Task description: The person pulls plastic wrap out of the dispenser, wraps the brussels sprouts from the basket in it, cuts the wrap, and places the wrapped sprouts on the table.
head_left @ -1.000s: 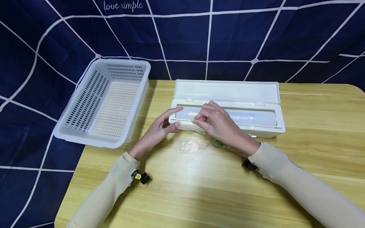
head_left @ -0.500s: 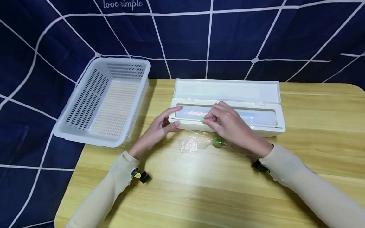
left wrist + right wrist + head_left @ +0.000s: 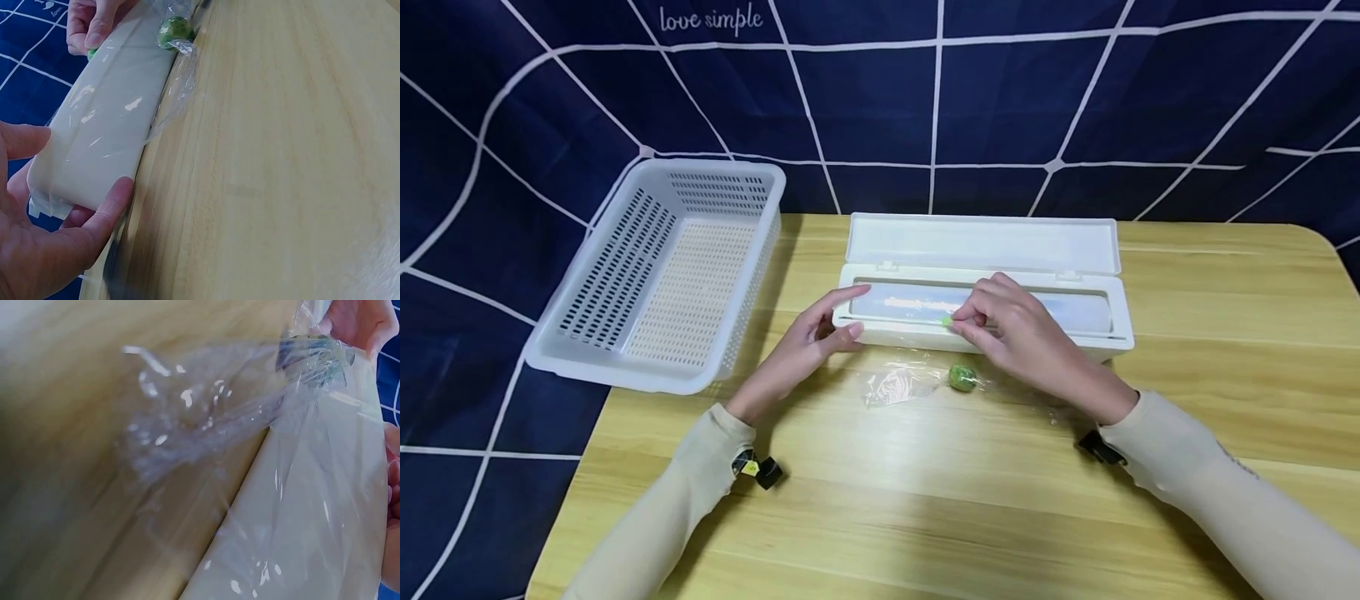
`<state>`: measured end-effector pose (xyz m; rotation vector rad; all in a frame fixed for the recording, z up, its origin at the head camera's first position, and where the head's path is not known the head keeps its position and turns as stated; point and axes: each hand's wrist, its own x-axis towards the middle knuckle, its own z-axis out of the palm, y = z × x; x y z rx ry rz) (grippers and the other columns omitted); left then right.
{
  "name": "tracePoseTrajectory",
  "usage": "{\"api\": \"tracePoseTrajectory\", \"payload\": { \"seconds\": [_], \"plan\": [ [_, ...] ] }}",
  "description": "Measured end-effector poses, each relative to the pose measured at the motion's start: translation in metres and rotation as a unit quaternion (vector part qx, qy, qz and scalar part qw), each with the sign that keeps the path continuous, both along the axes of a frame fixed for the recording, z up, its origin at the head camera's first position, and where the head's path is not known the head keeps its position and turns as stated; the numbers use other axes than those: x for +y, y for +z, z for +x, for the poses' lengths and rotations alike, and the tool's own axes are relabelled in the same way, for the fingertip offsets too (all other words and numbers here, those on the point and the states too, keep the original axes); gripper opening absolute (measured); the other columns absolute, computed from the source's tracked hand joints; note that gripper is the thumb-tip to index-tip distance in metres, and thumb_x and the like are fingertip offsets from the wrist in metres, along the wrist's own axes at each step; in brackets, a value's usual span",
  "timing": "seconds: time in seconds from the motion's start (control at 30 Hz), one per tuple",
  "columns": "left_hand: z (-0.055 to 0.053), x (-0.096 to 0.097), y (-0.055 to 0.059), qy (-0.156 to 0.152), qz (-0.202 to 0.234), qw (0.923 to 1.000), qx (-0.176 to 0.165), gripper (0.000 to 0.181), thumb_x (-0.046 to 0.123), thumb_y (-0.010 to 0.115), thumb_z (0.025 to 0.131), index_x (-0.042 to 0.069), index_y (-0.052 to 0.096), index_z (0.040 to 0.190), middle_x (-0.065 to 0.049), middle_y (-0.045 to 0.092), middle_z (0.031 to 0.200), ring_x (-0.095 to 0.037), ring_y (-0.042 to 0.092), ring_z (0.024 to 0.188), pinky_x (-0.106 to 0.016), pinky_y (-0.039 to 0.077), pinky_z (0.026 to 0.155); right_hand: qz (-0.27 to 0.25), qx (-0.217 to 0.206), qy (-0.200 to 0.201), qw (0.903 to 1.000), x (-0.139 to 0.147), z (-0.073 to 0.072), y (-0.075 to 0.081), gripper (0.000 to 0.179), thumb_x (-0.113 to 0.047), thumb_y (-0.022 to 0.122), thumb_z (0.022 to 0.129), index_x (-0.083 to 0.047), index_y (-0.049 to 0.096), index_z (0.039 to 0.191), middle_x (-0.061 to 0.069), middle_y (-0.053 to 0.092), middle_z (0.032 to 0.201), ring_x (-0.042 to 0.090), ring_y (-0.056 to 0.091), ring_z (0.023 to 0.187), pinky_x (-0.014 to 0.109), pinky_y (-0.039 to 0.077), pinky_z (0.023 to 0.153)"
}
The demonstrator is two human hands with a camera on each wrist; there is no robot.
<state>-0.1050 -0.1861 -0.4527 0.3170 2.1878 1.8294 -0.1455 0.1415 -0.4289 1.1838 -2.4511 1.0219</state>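
A long white cling film dispenser (image 3: 1122,321) lies on the table with its lid (image 3: 985,242) raised at the back. Inside it is a roll of clear film (image 3: 902,304). My left hand (image 3: 797,350) grips the dispenser's left end, thumb at the front and a finger over the top. With thumb and fingertips my right hand (image 3: 1022,329) pinches a small green slide cutter (image 3: 946,322) on the front rail. Film hangs over the front. Just before the dispenser sits a round green item (image 3: 962,377) wrapped in clear film (image 3: 181,81); its kind is unclear.
A white perforated plastic basket (image 3: 613,375) stands to the left, near the table's left edge. Behind the wooden table (image 3: 880,508) hangs a dark blue cloth (image 3: 865,100) with white lines.
My right hand has slid the green cutter rightward along the rail, uncovering the wrapped green item. The left hand keeps its grip on the dispenser's end. The head view has shifted slightly.
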Motion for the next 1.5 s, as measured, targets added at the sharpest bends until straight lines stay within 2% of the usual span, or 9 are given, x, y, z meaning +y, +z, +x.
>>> {"api": "tracePoseTrajectory", "payload": {
  "seconds": [0.13,0.33,0.4,0.57,1.0,1.2,1.37,1.43,1.5],
  "plan": [
    [-0.001,0.0,-0.001,0.0,0.004,1.0,0.0,0.057,0.023,0.066,0.112,0.031,0.049,0.165,0.005,0.039,0.17,-0.035,0.073,0.111,-0.049,0.056,0.104,0.0,0.001,0.0,1.0,0.005,0.0,0.0,0.019,0.003,0.089,0.088,-0.007,0.074,0.092,-0.005,0.061,0.082,0.013,0.049,0.084,0.021,0.039,0.07],
    [-0.003,0.001,-0.001,-0.003,0.001,1.0,0.005,0.057,0.024,0.066,0.112,0.03,0.048,0.166,-0.001,0.043,0.167,-0.035,0.074,0.11,-0.05,0.056,0.103,-0.005,0.005,0.0,1.0,0.015,0.001,0.002,0.022,0.006,0.09,0.086,-0.007,0.074,0.093,-0.005,0.061,0.083,0.013,0.049,0.084,0.02,0.038,0.07],
    [-0.003,0.001,-0.001,-0.005,-0.001,1.0,0.004,0.057,0.024,0.066,0.112,0.03,0.048,0.166,-0.006,0.049,0.16,-0.035,0.073,0.11,-0.051,0.056,0.101,-0.01,0.007,0.001,0.9999,0.018,0.001,0.002,0.024,0.007,0.09,0.085,-0.007,0.074,0.093,-0.006,0.061,0.083,0.013,0.049,0.084,0.02,0.038,0.069],
    [0.001,-0.002,0.0,0.002,-0.004,1.0,-0.001,0.056,0.024,0.067,0.111,0.031,0.05,0.164,-0.005,0.052,0.154,-0.035,0.072,0.11,-0.05,0.058,0.1,-0.018,-0.001,0.011,0.9998,0.022,0.002,0.0,0.024,0.006,0.09,0.085,-0.01,0.075,0.094,-0.009,0.061,0.084,0.012,0.049,0.084,0.019,0.037,0.069],
    [0.002,0.0,0.001,-0.002,0.0,1.0,-0.006,0.057,0.025,0.066,0.111,0.033,0.049,0.165,0.006,0.041,0.169,-0.036,0.073,0.112,-0.052,0.054,0.104,-0.014,0.019,0.02,0.9995,0.048,0.001,0.002,0.024,0.006,0.09,0.083,-0.009,0.075,0.095,-0.007,0.061,0.085,0.013,0.05,0.085,0.018,0.038,0.07],
    [0.0,0.001,0.001,-0.001,0.003,1.0,-0.003,0.057,0.024,0.067,0.111,0.033,0.049,0.165,0.007,0.04,0.17,-0.037,0.073,0.111,-0.051,0.055,0.105,-0.016,0.021,0.016,0.9995,0.068,0.001,0.003,0.017,-0.001,0.088,0.088,-0.009,0.076,0.096,-0.008,0.061,0.086,0.013,0.05,0.087,0.019,0.037,0.069],
    [0.002,0.0,0.001,0.003,0.003,1.0,-0.008,0.057,0.024,0.066,0.111,0.03,0.049,0.165,0.001,0.042,0.166,-0.037,0.073,0.112,-0.051,0.056,0.105,-0.016,0.013,0.011,0.9997,0.077,0.002,0.001,0.031,0.009,0.091,0.078,-0.011,0.076,0.096,-0.01,0.059,0.086,0.012,0.049,0.087,0.021,0.037,0.07],
    [0.002,0.0,0.001,0.003,0.001,0.9999,-0.01,0.057,0.025,0.066,0.111,0.029,0.049,0.165,-0.001,0.042,0.166,-0.037,0.073,0.112,-0.051,0.056,0.105,-0.02,0.012,0.012,0.9997,0.082,0.003,0.001,0.026,0.005,0.09,0.082,-0.012,0.076,0.096,-0.011,0.059,0.087,0.012,0.049,0.087,0.02,0.037,0.069],
    [0.002,0.0,0.002,0.004,-0.002,0.9999,-0.01,0.057,0.025,0.066,0.111,0.029,0.048,0.166,-0.001,0.04,0.168,-0.036,0.074,0.112,-0.051,0.055,0.105,-0.023,0.01,0.01,0.9996,0.088,0.003,0.001,0.01,-0.013,0.086,0.095,-0.013,0.076,0.096,-0.012,0.06,0.088,0.011,0.049,0.087,0.019,0.037,0.068]
  ]
}}
